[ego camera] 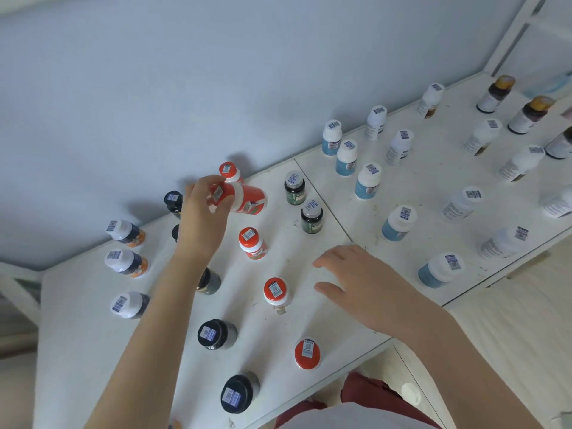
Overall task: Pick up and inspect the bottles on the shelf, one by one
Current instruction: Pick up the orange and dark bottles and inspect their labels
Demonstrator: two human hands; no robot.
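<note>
**Clerk:** Largest entry?
**Checker:** White shelf [77, 351], against the wall, carrying rows of barcode-capped bottles [216, 334], all upright.
**Clerk:** Hands?
**Checker:** Your left hand [204, 212] grips the orange-red bottle [250, 198], tilted over near the wall. Your right hand [362, 283] is empty, fingers spread above bare shelf.
**Clerk:** Progress?
**Checker:** One bottle under inspection. Nothing marks which standing ones are finished, so most likely remain.

A white, scuffed shelf [93, 351] carries many upright bottles [251, 243] with barcoded caps.
</note>
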